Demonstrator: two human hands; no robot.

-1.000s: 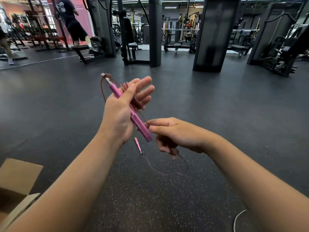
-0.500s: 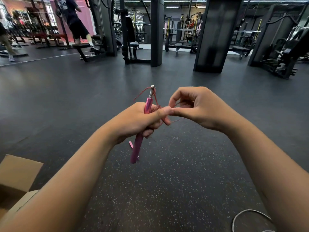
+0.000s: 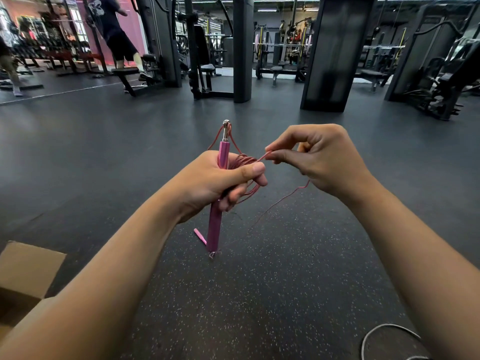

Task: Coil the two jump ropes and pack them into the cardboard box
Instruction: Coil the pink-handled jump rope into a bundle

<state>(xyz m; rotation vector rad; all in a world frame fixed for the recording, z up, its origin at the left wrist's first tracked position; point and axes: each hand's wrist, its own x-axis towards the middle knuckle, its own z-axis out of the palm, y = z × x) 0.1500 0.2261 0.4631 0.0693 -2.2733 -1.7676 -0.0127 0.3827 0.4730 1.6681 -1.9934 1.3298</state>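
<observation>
1. The left hand is closed around a pink handle of the red jump rope. The handle stands almost upright, and the thumb presses several turns of cord against it.
2. The right hand pinches one strand of the same cord between thumb and forefinger, just beside the left thumb. The other fingers are curled in.
3. From the right hand a loose length of cord hangs down toward the floor. The second pink handle shows only partly, behind the first one; I cannot tell if it hangs or lies on the floor.
4. The cardboard box is open at the lower left, well apart from the hands. A pale cord lies on the floor at the lower right, probably the second jump rope.
5. Risks, in my judgement:
   - the thin cord looks springy, so if the thumb lifts, the turns may jump open;
   - the hanging part may twist or knot if it is pulled quickly;
   - the swinging second handle may pull the coil loose.
</observation>
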